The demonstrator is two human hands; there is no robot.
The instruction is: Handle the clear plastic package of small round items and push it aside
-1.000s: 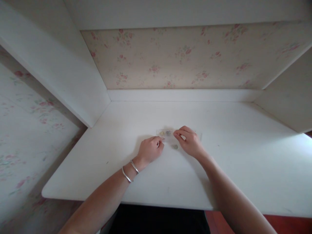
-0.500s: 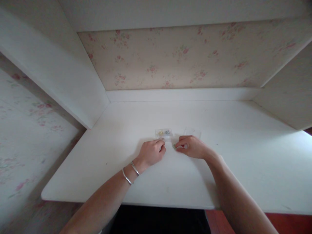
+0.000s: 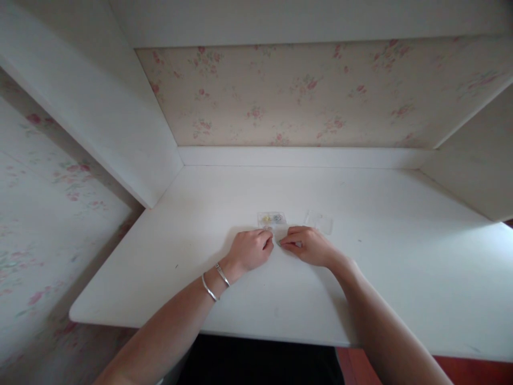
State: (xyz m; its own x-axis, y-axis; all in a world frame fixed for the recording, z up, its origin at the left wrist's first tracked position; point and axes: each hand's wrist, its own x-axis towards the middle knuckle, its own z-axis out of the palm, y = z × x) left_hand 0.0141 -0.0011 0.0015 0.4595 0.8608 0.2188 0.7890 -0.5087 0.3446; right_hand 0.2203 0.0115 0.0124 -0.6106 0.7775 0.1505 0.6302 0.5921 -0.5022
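Head view, frame centre: left hand [image 3: 249, 249] and right hand [image 3: 308, 246] curl together, pinching something tiny, unclear; the small clear box [image 3: 271, 218] beyond looks light, brittle—grip its edges.

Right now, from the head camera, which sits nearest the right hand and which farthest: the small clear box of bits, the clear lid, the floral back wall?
From the right hand:
1. Clear lid, just behind it.
2. Small clear box, behind, leftward.
3. Floral back wall, far back.
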